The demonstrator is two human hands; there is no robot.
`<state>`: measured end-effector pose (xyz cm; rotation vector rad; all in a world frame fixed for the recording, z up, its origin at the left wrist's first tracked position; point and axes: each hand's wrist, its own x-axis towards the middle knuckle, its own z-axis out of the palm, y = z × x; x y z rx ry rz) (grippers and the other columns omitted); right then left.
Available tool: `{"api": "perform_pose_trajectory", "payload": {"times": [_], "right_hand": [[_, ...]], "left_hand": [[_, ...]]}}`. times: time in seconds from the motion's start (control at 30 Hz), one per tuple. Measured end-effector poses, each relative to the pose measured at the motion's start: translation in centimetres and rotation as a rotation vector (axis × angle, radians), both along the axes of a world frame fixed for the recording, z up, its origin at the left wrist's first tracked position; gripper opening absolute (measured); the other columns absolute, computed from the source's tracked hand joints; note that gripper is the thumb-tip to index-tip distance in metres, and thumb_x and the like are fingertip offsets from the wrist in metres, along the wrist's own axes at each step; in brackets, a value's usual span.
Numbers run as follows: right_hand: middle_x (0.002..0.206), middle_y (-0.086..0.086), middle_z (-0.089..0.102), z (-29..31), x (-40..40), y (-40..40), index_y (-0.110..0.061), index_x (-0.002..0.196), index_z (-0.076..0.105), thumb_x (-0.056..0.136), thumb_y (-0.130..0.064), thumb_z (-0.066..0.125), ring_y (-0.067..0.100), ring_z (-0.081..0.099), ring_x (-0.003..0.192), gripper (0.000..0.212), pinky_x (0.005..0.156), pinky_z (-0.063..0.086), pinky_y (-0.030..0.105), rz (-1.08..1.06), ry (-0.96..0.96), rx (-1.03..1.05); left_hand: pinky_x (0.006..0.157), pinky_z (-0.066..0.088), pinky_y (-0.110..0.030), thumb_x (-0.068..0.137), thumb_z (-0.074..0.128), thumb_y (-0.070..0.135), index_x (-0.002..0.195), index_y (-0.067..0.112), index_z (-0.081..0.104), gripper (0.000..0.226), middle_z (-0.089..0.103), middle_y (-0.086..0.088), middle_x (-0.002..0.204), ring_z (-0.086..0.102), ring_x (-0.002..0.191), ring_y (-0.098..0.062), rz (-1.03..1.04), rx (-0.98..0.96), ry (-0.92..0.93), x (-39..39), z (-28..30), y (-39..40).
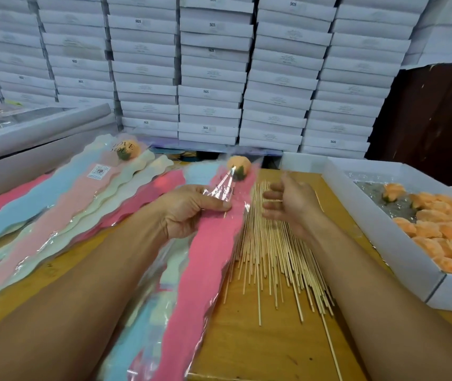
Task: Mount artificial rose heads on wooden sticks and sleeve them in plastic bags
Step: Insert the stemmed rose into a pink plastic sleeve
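— What did your left hand (pixel 192 209) have at that moment?

— You had thumb and fingers pinched on the crinkled neck of a clear plastic sleeve with a pink paper backing (pixel 205 243), just below the peach fabric rose head with green sepals (pixel 238 167) sitting in its mouth, a little above the frame's centre. Holding it at the neck probably kept the bloom from sliding back out.

— And your right hand (pixel 292 204)?

— It held nothing. Its fingers were spread and loosely bent, hovering just over the fanned pile of thin pale wooden sticks (pixel 269 248) on the brown wooden table (pixel 247 347), centre-right. I'd judge it was free to reach for a stick.

— Was the stick seated in that rose?

— I couldn't tell; the creased plastic hid it.

— Where was the rest?

— The loose peach rose heads (pixel 439 232) lay in a shallow white cardboard tray (pixel 384 237) at the right edge, close to your right hand. The overlapping stack of pastel sleeves (pixel 54 210) spread left of centre, with one sleeved rose (pixel 128 151) resting on it toward the upper left. White flat boxes (pixel 211 72) were stacked along the top.
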<state>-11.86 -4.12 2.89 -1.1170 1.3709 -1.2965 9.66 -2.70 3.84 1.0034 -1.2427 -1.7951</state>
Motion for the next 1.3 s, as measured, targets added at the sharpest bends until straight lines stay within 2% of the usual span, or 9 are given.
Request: {"api": "perform_pose_trajectory", "payload": {"times": [0.07,0.23,0.33,0.47,0.57,0.7,0.9,1.03,1.3], "right_hand": [[0.087,0.018,0.076,0.4,-0.1,0.9,0.003,0.104,0.067,0.106,-0.031,0.046,0.021,0.070,0.065,0.041,0.048,0.052,0.028,0.238,0.075,0.099],[0.103,0.027,0.072,1.3,0.5,3.2,0.005,0.113,0.069,0.096,-0.025,0.061,0.022,0.072,0.071,0.035,0.041,0.049,0.021,1.023,0.210,0.229],[0.104,0.028,0.068,1.2,2.9,4.7,0.001,0.101,0.072,0.094,-0.020,0.063,0.018,0.074,0.067,0.024,0.037,0.047,0.018,1.205,0.297,0.299],[0.098,0.024,0.069,0.3,5.5,6.0,0.011,0.105,0.064,0.098,-0.008,0.060,0.014,0.072,0.060,0.020,0.035,0.045,0.016,1.191,0.316,0.338],[0.078,0.012,0.073,0.1,6.2,6.3,-0.002,0.086,0.072,0.097,-0.006,0.062,0.013,0.071,0.055,0.016,0.036,0.047,0.017,1.118,0.252,0.309],[0.073,0.013,0.073,0.1,6.5,6.3,0.000,0.086,0.071,0.098,-0.007,0.062,0.014,0.070,0.055,0.016,0.040,0.051,0.018,1.071,0.201,0.282],[0.071,0.016,0.072,0.5,6.1,5.9,0.003,0.085,0.073,0.097,-0.008,0.063,0.015,0.069,0.054,0.019,0.046,0.055,0.019,0.959,0.112,0.215],[0.072,0.020,0.070,0.5,5.7,5.4,0.006,0.087,0.071,0.095,-0.008,0.064,0.018,0.069,0.053,0.018,0.045,0.055,0.021,0.859,0.074,0.198],[0.064,0.017,0.070,1.1,5.3,5.3,0.002,0.089,0.070,0.094,-0.007,0.063,0.017,0.069,0.050,0.012,0.043,0.055,0.020,0.727,-0.050,0.160]], "left_hand": [[0.060,0.061,-0.031,0.070,0.070,-0.001,0.097,-0.003,0.069,0.027,0.074,-0.014,0.081,0.073,0.064,-0.020,0.085,-0.036,0.052,0.4,0.2,-0.1],[0.068,0.063,-0.034,0.077,0.068,-0.004,0.093,0.003,0.071,0.018,0.075,-0.011,0.081,0.072,0.066,-0.020,0.236,-0.080,0.172,1.4,0.6,-0.7],[0.066,0.063,-0.034,0.068,0.071,-0.004,0.098,0.002,0.070,0.030,0.075,-0.012,0.082,0.072,0.066,-0.020,0.274,-0.095,0.212,1.7,0.7,-0.9],[0.067,0.063,-0.033,0.064,0.074,-0.002,0.114,-0.002,0.066,0.051,0.074,-0.014,0.090,0.073,0.069,-0.021,0.346,-0.112,0.223,2.5,0.7,-1.2],[0.066,0.063,-0.033,0.062,0.075,-0.001,0.098,0.001,0.070,0.036,0.076,-0.014,0.085,0.073,0.067,-0.021,0.382,-0.122,0.235,2.8,0.6,-1.4],[0.074,0.061,-0.032,0.072,0.075,0.004,0.096,0.002,0.073,0.024,0.076,-0.012,0.086,0.073,0.070,-0.019,0.364,-0.146,0.213,3.1,0.7,-1.6],[0.072,0.062,-0.030,0.068,0.078,0.010,0.103,-0.003,0.071,0.038,0.074,-0.014,0.090,0.071,0.073,-0.020,0.116,-0.149,0.016,2.5,1.1,-0.8],[0.052,0.053,-0.023,0.064,0.082,0.017,0.083,0.009,0.068,0.024,0.070,-0.003,0.070,0.060,0.055,-0.011,0.027,-0.154,-0.259,2.4,3.3,-0.4],[0.055,0.055,-0.024,0.066,0.083,0.021,0.070,0.010,0.075,0.014,0.066,-0.005,0.065,0.061,0.057,-0.013,-0.126,-0.157,-0.560,3.8,3.3,4.1]]}}
